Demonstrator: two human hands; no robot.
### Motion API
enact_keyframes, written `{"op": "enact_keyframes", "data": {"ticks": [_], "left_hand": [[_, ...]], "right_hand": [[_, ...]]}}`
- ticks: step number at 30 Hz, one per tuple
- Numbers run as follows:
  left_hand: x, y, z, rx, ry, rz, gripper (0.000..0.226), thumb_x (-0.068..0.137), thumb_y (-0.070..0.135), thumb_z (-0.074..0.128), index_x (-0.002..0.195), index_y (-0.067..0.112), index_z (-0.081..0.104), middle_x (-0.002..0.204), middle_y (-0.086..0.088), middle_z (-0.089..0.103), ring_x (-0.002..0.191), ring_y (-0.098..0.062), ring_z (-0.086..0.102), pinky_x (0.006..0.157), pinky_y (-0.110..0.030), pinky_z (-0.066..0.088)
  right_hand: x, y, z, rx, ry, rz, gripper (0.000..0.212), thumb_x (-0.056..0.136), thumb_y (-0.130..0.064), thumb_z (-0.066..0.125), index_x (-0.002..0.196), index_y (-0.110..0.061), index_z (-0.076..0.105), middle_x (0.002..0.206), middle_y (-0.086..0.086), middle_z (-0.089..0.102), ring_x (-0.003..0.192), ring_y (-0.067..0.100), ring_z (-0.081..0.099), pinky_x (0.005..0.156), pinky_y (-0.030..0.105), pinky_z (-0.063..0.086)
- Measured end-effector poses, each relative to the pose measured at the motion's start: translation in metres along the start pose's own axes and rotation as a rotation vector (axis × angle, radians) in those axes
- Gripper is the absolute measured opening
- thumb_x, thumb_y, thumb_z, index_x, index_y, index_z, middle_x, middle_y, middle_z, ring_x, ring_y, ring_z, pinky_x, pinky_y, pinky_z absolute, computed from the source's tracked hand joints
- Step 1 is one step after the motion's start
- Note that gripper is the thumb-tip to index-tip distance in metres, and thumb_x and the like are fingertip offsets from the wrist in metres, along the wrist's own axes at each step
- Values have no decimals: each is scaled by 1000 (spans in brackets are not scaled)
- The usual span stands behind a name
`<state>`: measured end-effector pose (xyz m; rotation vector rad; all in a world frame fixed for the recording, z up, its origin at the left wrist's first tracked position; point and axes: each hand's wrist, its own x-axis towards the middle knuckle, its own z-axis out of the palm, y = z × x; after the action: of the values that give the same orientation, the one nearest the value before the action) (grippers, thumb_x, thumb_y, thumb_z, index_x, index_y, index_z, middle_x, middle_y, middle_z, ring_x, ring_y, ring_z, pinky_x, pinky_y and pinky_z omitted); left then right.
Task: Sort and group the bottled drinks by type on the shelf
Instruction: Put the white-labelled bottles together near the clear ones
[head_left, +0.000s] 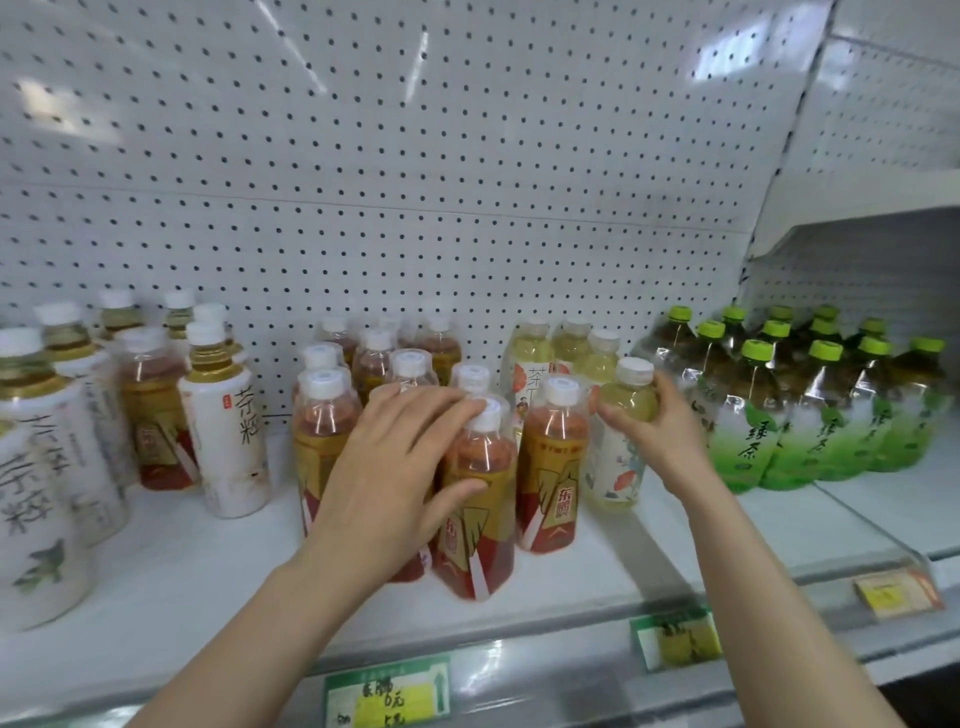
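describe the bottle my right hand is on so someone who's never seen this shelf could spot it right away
On the white shelf, find the green-capped bottles at the right. Just left stands a pale yellow cluster; the right hand grips its front bottle. It has a white cap and floral label, unlike the reddish-brown bottles beside it.

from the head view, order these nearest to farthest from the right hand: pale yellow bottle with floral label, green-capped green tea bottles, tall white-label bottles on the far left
1. Pale yellow bottle with floral label: in the right hand itself, centre-right.
2. Green-capped green tea bottles: just to its right, not touching.
3. Tall white-label bottles: far left, beyond the left hand and the red tea bottles.
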<state>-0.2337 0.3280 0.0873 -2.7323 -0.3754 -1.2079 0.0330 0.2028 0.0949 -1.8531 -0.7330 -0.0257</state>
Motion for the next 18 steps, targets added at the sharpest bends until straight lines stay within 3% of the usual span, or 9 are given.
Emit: {"op": "enact_keyframes", "data": {"ticks": [4, 10, 12, 14, 18], "left_hand": [[0, -2, 2, 15, 4, 7, 67, 85, 53, 63, 139, 16, 50, 139, -2, 51, 129, -22, 46, 112, -49, 31], [2, -4, 1, 10, -1, 43, 66, 86, 53, 64, 140, 16, 49, 139, -2, 51, 129, -23, 46, 115, -42, 26], [3, -4, -1, -3, -16, 57, 67, 85, 50, 64, 141, 18, 47, 139, -2, 50, 130, -23, 44, 116, -42, 26], [1, -6, -7, -39, -25, 64, 65, 86, 45, 64, 142, 18, 47, 141, -2, 49, 134, -23, 41, 116, -43, 26], [-16, -21, -31, -99, 43, 8, 56, 89, 35, 65, 139, 16, 51, 141, -4, 50, 137, -25, 38, 116, -45, 29]], "right_hand": [[23, 1, 20, -61, -16, 8, 81, 79, -39, 79, 147, -22, 40, 150, 3, 47, 135, 28, 47, 107, 57, 42], [21, -11, 19, -199, -86, 55, 69, 87, -34, 72, 146, -22, 39, 146, 4, 50, 127, 30, 54, 104, 54, 46], [13, -21, 12, -291, -52, 38, 67, 92, -35, 67, 149, -17, 36, 151, 8, 45, 132, 31, 49, 108, 51, 43], [1, -37, 4, -355, 65, -48, 65, 96, -34, 60, 151, -13, 34, 154, 12, 39, 138, 31, 41, 111, 48, 37], [-45, -89, 5, -346, 199, -340, 49, 101, -28, 53, 145, -10, 44, 142, 15, 49, 130, 31, 47, 106, 44, 37]]}}
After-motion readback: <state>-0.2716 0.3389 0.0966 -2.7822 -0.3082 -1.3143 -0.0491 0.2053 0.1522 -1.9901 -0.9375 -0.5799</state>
